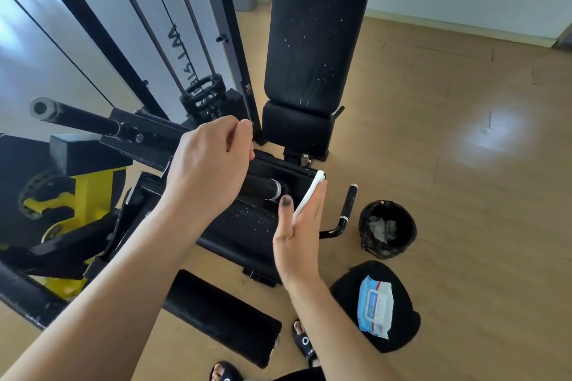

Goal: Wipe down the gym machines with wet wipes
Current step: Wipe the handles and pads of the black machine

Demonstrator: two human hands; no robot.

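Note:
My right hand [301, 226] is held edge-on with straight fingers. A folded white wet wipe [309, 195] lies along their palm side, and the thumb tip is smeared dark. It hovers over the black speckled seat pad [247, 223], beside a black handle with a chrome ring [266, 189]. My left hand [210, 164] is raised above the machine frame [148, 136] with fingers curled in and nothing visible in them. The upright back pad [312, 46] shows white specks.
A pack of wet wipes [375, 306] lies on a round black stool [402, 328] at lower right. A small black bin [387, 228] with used wipes stands on the wooden floor. A second handle [348, 206], a long bar [77, 116] and yellow machine parts [86, 192] are nearby.

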